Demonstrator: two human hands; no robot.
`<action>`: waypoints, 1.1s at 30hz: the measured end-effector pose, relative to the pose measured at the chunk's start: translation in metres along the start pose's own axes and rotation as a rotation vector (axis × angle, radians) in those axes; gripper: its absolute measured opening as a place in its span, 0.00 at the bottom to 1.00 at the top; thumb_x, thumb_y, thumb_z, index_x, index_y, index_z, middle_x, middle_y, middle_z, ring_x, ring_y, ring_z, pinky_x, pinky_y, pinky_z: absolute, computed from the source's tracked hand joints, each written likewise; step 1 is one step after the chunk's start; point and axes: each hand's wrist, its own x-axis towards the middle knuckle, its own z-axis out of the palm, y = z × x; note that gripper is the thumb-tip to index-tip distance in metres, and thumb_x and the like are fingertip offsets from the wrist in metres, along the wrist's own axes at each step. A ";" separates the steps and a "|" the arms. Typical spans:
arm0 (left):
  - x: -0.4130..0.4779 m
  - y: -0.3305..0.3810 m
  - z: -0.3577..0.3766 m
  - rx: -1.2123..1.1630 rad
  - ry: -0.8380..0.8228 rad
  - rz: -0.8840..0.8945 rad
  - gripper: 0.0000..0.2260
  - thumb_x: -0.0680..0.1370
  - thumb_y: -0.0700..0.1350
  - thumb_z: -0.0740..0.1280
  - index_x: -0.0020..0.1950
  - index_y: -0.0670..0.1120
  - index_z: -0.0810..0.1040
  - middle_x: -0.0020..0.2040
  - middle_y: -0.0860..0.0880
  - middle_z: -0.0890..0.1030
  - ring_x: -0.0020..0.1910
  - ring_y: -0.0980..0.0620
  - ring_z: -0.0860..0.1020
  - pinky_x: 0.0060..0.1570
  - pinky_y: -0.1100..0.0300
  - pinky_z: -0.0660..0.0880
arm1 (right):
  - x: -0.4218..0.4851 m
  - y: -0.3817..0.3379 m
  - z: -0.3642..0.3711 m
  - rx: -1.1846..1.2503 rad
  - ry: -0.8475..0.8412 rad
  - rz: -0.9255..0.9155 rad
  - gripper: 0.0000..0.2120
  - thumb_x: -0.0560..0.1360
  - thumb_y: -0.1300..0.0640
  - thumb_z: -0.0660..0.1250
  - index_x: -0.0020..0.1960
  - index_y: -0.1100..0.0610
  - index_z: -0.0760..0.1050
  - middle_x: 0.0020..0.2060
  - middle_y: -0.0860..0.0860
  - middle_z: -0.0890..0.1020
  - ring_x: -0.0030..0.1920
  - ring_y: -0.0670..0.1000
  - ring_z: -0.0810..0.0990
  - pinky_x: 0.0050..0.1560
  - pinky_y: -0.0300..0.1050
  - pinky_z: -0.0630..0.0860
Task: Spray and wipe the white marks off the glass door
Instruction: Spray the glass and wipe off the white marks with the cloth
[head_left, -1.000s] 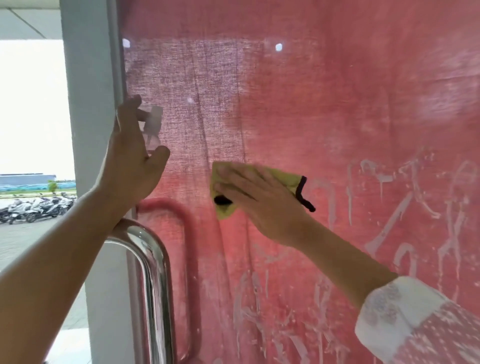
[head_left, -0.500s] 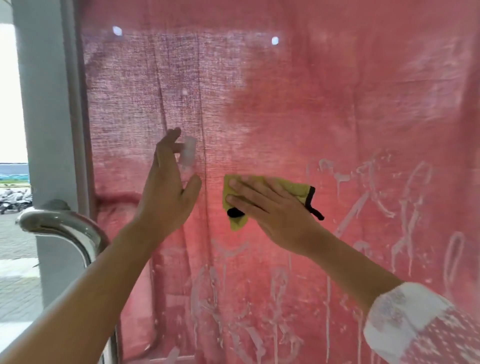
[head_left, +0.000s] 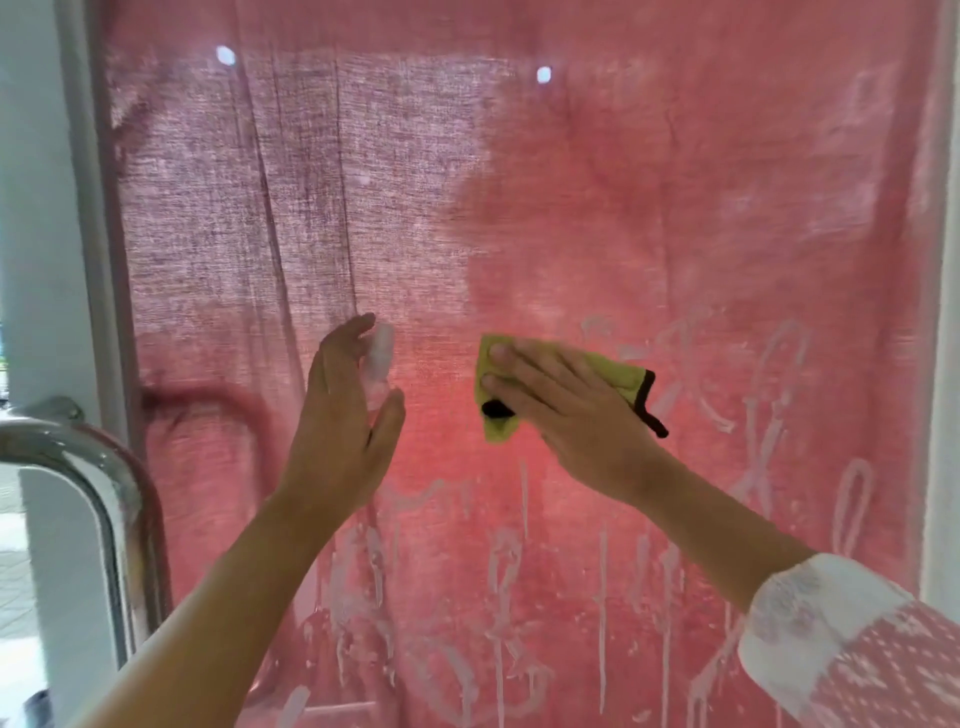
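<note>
Left hand (head_left: 340, 421) grips spray bottle (head_left: 379, 353); right hand (head_left: 569, 415) flat, pressing cloth (head_left: 621, 376) on glass (head_left: 675, 208).

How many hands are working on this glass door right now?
2. The left hand holds a spray bottle up at the glass door; the right hand, beside it, presses a yellow cloth flat on the glass.

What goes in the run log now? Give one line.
left hand: holds spray bottle | right hand: presses yellow cloth flat on glass door | white marks: present right of, below cloth
</note>
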 end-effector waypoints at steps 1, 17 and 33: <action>-0.001 0.002 0.002 0.013 0.014 0.009 0.23 0.78 0.41 0.62 0.71 0.45 0.58 0.67 0.47 0.65 0.64 0.59 0.63 0.61 0.75 0.59 | 0.006 0.000 0.000 0.010 0.054 0.093 0.25 0.78 0.67 0.57 0.74 0.56 0.63 0.75 0.54 0.61 0.76 0.55 0.55 0.75 0.56 0.51; 0.004 0.037 0.046 -0.004 0.193 -0.129 0.17 0.76 0.40 0.62 0.62 0.35 0.65 0.57 0.48 0.63 0.55 0.54 0.64 0.54 0.64 0.63 | 0.020 -0.002 0.001 0.046 0.065 -0.019 0.26 0.77 0.69 0.55 0.74 0.57 0.64 0.74 0.55 0.63 0.75 0.56 0.58 0.76 0.56 0.51; 0.002 0.055 0.051 -0.039 0.112 -0.181 0.19 0.80 0.42 0.64 0.69 0.43 0.63 0.50 0.47 0.76 0.37 0.62 0.74 0.31 0.63 0.67 | -0.048 0.003 0.002 0.114 0.111 0.110 0.30 0.75 0.73 0.62 0.74 0.57 0.63 0.74 0.53 0.61 0.76 0.55 0.56 0.75 0.56 0.52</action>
